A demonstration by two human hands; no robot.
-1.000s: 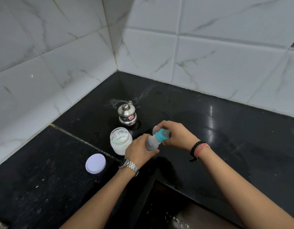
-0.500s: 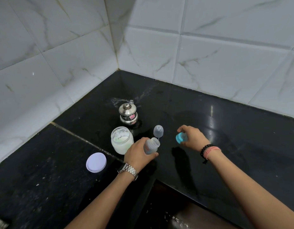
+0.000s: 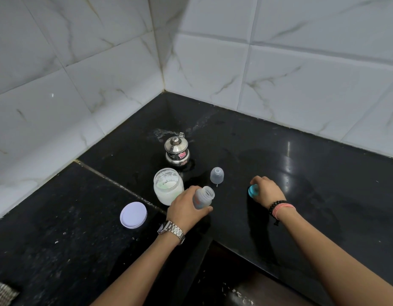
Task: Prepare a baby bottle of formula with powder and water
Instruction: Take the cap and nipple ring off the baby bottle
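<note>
My left hand [image 3: 189,205] grips a small clear baby bottle [image 3: 204,197], its mouth uncovered and tilted slightly to the right. My right hand [image 3: 265,188] rests low on the black counter [image 3: 323,195] to the right, fingers closed around the bottle's blue nipple ring [image 3: 252,191]. The bottle's clear dome cap [image 3: 217,175] stands alone on the counter between my hands. An uncovered glass jar of white powder [image 3: 168,189] stands just left of the bottle, touching my left hand's knuckles.
A small lidded steel pot [image 3: 177,151] stands behind the jar. The jar's white lid [image 3: 133,214] lies flat to the left. White tiled walls meet in a corner behind. The counter's front edge drops off below my wrists.
My right hand unscrewed the blue nipple ring from the bottle, carried it right and lowered it to the counter. The left hand kept holding the bottle.
</note>
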